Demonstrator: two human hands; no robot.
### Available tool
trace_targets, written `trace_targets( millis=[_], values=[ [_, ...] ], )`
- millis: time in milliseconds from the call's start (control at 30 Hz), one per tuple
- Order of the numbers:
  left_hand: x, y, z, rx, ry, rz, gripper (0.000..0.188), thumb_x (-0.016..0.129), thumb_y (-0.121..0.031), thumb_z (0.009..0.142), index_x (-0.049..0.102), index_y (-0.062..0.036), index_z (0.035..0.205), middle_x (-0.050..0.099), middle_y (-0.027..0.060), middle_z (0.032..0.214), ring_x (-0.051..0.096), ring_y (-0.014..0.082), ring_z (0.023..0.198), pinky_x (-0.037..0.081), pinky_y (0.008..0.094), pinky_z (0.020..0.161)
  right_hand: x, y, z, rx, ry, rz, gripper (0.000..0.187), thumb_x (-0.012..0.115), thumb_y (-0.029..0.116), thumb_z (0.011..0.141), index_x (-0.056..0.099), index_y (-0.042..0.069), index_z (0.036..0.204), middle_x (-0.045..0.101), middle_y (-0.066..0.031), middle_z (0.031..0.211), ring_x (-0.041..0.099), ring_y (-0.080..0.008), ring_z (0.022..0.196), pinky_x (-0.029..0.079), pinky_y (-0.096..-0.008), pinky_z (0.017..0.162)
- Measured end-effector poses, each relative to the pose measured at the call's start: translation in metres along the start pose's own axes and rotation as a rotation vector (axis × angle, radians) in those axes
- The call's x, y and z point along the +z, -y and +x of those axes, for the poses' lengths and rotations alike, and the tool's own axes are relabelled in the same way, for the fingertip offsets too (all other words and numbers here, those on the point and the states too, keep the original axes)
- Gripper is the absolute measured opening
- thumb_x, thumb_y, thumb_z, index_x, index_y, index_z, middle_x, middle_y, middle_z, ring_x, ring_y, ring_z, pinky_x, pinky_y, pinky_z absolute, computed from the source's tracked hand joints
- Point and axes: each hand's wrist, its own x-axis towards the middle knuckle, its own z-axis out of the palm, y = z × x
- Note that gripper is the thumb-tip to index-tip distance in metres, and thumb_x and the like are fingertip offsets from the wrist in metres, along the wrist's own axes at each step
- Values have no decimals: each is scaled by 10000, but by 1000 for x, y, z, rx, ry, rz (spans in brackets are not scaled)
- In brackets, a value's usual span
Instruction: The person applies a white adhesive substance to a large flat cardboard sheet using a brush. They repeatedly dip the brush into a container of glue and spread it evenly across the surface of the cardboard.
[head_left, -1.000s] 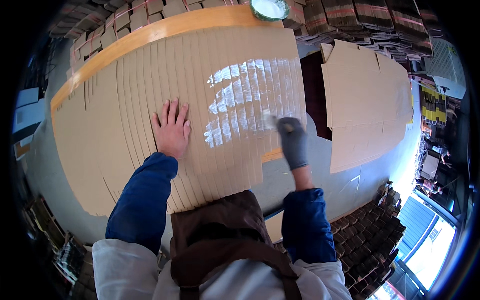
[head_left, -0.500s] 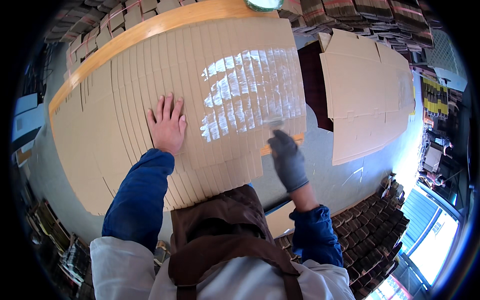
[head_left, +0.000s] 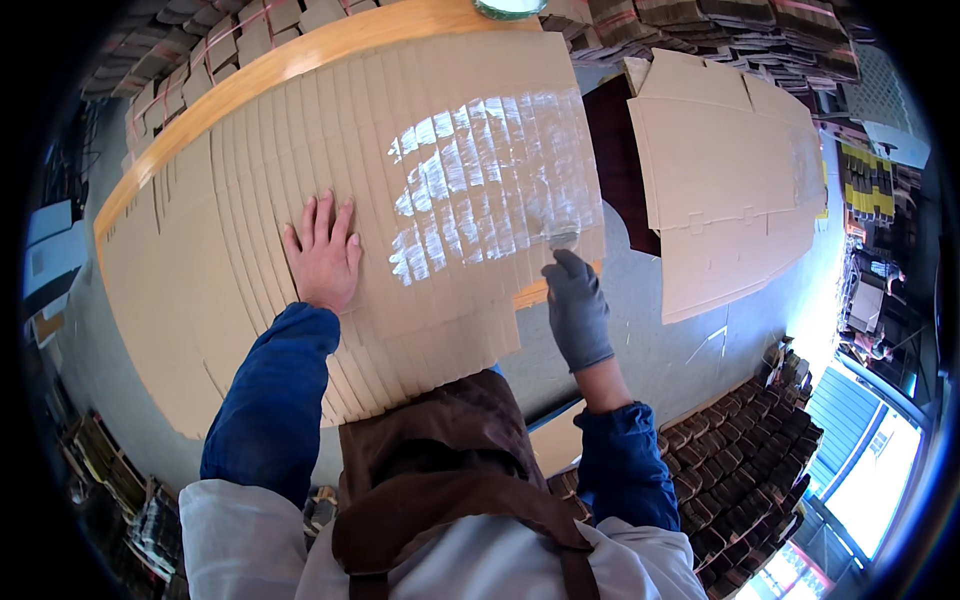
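Note:
Overlapping flat cardboard sheets [head_left: 180, 270] fan out across a wooden table, their edges making a row of narrow strips. White, wet-looking glue [head_left: 425, 180] is streaked over the strips on the right part. My bare left hand [head_left: 325, 262] lies flat on the sheets left of the streaks, fingers spread. In a dark grey glove, my right hand [head_left: 577, 310] is closed round a brush [head_left: 563, 235], whose handle is mostly hidden by the fingers. The brush head is at the lower right corner of the white area, near the sheets' right edge.
The wooden table edge [head_left: 300, 62] curves along the far side, with a round container [head_left: 510, 8] on it. More flat cardboard [head_left: 730, 180] lies to the right. Bundled cardboard stacks [head_left: 720, 15] stand at the back, and dark stacked pieces [head_left: 740, 475] at the lower right.
The brush has shifted slightly and turned, its head now pointing more away from me. My left hand keeps its place on the cardboard. The whole view has shifted slightly.

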Motion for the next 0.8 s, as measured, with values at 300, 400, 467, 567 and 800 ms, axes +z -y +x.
trace_targets(
  millis=[300, 400, 467, 567, 800],
  values=[
    [-3, -2, -1, -20, 46, 11, 533, 445, -279, 985, 376, -206, 1509, 260, 43, 1615, 197, 277, 1496, 130, 579, 1181, -7, -58, 20, 120, -59, -47, 239, 527, -25, 837, 673, 40, 1015, 623, -149, 1195, 611, -345, 1048, 529, -424, 870],
    [-2, -3, 1, -11, 41, 12, 535, 450, -274, 982, 377, -205, 1508, 260, 47, 1615, 196, 280, 1497, 133, 580, 1179, -8, -59, 16, 5, -63, -76, 247, 535, -11, 840, 664, 39, 1044, 625, -158, 1202, 612, -349, 1040, 526, -431, 872],
    [-3, -1, 0, -5, 29, 17, 539, 453, -270, 980, 376, -206, 1509, 260, 49, 1615, 196, 282, 1497, 136, 584, 1177, 5, -69, 17, -48, -61, -71, 246, 536, -2, 843, 658, 41, 1052, 628, -158, 1197, 608, -354, 1043, 521, -437, 881],
    [-1, -1, 0, -15, 24, 10, 538, 479, -293, 970, 400, -212, 1496, 258, 35, 1617, 203, 274, 1495, 150, 591, 1169, -5, -76, 34, 231, -64, -67, 251, 540, 37, 865, 663, 43, 1083, 625, -170, 1228, 610, -344, 1068, 520, -421, 896],
    [-4, -3, 1, -1, 39, 2, 530, 478, -296, 974, 405, -203, 1490, 269, 47, 1611, 217, 282, 1486, 159, 597, 1163, 67, 4, 44, -131, -110, -255, 209, 547, 77, 894, 611, 71, 1093, 661, -106, 1039, 683, -280, 943, 575, -415, 695]
  ],
)
